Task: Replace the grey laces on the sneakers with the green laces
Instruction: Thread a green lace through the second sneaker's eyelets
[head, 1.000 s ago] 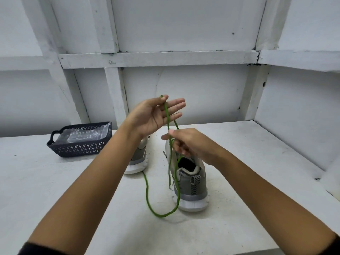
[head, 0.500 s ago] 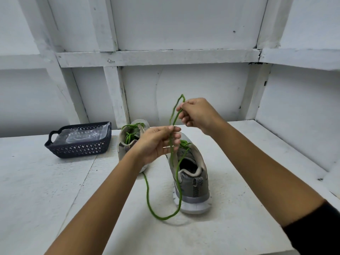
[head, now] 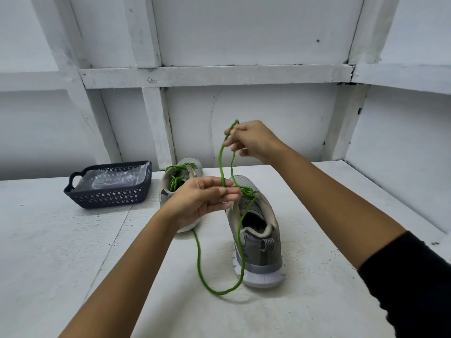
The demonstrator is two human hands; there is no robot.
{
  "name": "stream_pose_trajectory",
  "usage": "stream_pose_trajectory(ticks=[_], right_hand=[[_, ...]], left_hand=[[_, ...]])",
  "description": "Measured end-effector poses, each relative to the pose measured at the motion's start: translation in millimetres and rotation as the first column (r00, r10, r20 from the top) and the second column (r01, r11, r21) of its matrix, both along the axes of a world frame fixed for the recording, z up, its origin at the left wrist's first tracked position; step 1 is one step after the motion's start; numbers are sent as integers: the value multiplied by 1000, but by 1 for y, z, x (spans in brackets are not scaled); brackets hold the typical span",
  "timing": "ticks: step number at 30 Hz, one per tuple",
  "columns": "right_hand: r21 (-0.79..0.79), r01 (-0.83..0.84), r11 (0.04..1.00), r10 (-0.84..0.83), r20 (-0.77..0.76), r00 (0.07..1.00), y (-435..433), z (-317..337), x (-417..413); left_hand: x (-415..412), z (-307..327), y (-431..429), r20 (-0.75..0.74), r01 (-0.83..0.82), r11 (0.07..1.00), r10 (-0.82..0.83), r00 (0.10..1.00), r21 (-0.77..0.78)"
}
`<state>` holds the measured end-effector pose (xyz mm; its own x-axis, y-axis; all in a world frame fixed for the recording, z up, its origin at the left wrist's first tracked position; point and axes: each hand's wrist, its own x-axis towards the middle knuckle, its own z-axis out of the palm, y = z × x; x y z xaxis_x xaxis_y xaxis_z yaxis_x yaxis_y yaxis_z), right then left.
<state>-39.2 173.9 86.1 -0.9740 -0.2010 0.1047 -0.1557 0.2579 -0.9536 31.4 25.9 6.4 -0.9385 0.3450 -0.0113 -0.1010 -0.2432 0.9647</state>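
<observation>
No legible text, brand, number on sneakers (head: 263, 254) or basket (head: 109, 197).

Two grey sneakers (head: 258, 240) (head: 195, 165), two green laces (head: 199, 259) (head: 177, 177), two hands (head: 200, 201) (head: 253, 140), one dark basket (head: 109, 198).

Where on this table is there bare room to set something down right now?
Bare table lies in front of the basket, left of the left hand, and between the near sneaker and the right wall. The middle is crowded: the far sneaker, the green lace looping onto the table, and the right hand pinching it too.
</observation>
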Motion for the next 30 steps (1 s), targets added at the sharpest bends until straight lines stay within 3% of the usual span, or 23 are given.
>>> stream_pose_trajectory(ticks=[3, 5, 9, 12, 18, 30], right_hand=[[153, -112, 982, 110, 19, 994, 2, -10, 11], [275, -60, 960, 74, -43, 996, 8, -21, 18], [510, 155, 846, -47, -217, 975, 22, -57, 33], [604, 205, 770, -93, -211, 973, 26, -82, 47], [611, 234, 756, -147, -190, 971, 19, -93, 59], [416, 253, 873, -232, -102, 967, 22, -110, 49]], left_hand=[[0, -8, 6, 50, -174, 975, 168, 984, 141], [-2, -14, 10, 84, -297, 940, 286, 954, 171], [-3, -28, 16, 57, -458, 887, 455, 889, 64], [-2, -34, 21, -2, -512, 859, 512, 859, 3], [0, -39, 31, -141, -547, 832, 534, 834, -89], [-6, -45, 42, -248, -568, 813, 529, 812, -126]])
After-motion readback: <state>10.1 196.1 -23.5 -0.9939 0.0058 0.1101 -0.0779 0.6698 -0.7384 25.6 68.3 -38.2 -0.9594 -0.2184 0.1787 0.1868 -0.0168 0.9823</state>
